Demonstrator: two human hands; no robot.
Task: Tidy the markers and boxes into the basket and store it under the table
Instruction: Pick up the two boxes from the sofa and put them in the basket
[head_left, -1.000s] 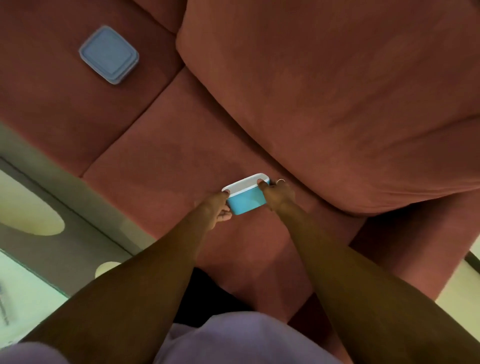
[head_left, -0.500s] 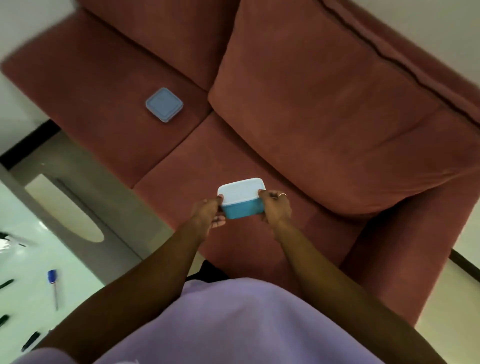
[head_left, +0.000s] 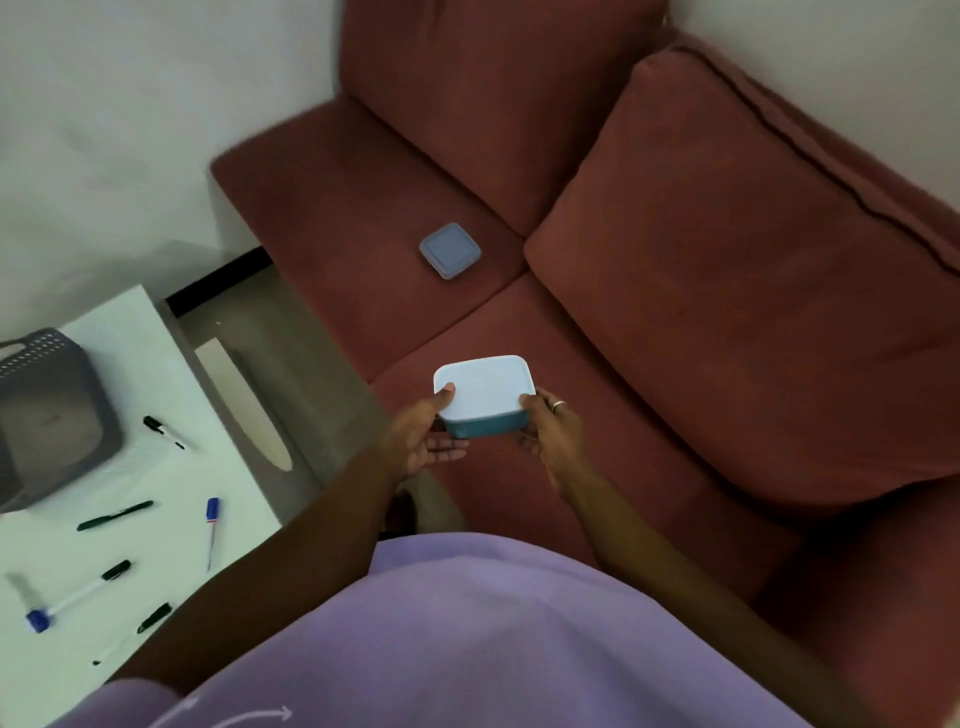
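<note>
Seemingly light and rigid, the teal plastic box with a smooth white lid (head_left: 484, 395) sits between both hands above the red sofa seat (head_left: 597, 447), left hand (head_left: 421, 436) at 9 o'clock, right hand (head_left: 553, 431) at 3 o'clock, fingers pinching its short sides, thumbs on the possibly slippery lid.

A person's left hand (head_left: 423, 441) and right hand (head_left: 553, 436) hold a teal box (head_left: 485, 400) with a pale lid above a red sofa (head_left: 675, 312). A blue box (head_left: 450, 251) lies on the sofa. Markers (head_left: 115, 515) and a grey basket (head_left: 49, 415) sit on the white counter (head_left: 140, 338).
</note>
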